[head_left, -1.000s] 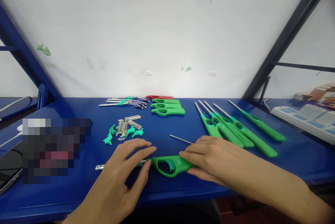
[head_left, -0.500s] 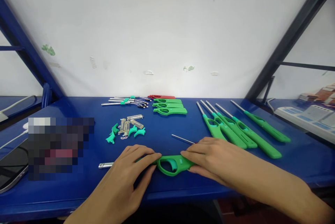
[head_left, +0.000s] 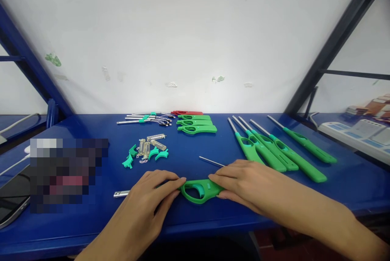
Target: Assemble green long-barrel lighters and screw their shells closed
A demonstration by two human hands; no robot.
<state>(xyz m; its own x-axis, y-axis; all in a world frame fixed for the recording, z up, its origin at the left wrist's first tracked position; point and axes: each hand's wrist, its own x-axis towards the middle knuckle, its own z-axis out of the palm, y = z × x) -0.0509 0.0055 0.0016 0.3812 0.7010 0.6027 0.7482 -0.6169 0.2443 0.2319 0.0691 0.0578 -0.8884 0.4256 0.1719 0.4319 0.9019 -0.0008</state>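
Observation:
A green long-necked lighter (head_left: 201, 191) with a teal trigger lies across the front of the blue table, its metal tube pointing left. My left hand (head_left: 152, 200) is closed around the neck end, thumb and fingers pinching beside the trigger opening. Closed over the handle's other end is my right hand (head_left: 243, 181), which hides that part. Behind the right fingers a thin metal shaft (head_left: 210, 161) lies on the table, its near end hidden. Teal triggers (head_left: 161, 154) and clear fuel tanks (head_left: 146, 148) are scattered beyond my left hand.
Several assembled green lighters (head_left: 300, 161) lie at the right. Green handle shells (head_left: 198, 129) and a red one (head_left: 187, 113) sit at the back, beside metal tubes with wires (head_left: 131, 122). A phone (head_left: 12, 200) and a blurred-out patch are at the left, on the blue table (head_left: 91, 131).
The whole view has shifted slightly. Both hands keep their hold on the lighter, with hardly any movement.

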